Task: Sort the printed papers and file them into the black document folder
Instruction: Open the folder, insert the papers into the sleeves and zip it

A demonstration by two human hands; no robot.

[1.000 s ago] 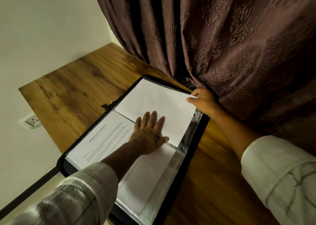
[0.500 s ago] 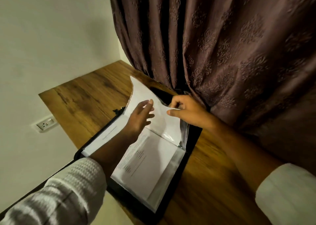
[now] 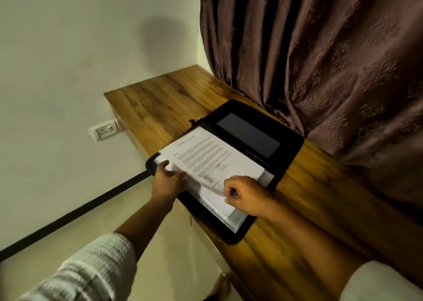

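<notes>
The black document folder (image 3: pixel 290 149) lies open on the wooden table, its far half showing a dark inner pocket. On its near half lie clear sleeves with printed papers (image 3: pixel 206 156); the top sheet shows lines of text. My left hand (image 3: pixel 168 179) rests at the left edge of the stack, fingers under or against the top sheet. My right hand (image 3: pixel 246 195) pinches the near corner of that printed sheet, which is slightly lifted and blurred there.
The wooden table (image 3: pixel 160 103) runs along a dark brown curtain (image 3: pixel 332 60) on the right. The folder overhangs the table's left edge. A wall socket (image 3: pixel 104 130) sits on the pale wall to the left. Floor lies below the table edge.
The sleeve that stood lifted over the far half has been turned onto the near half, baring the black inner cover. Both hands came toward me to the near stack; the view pulled back.
</notes>
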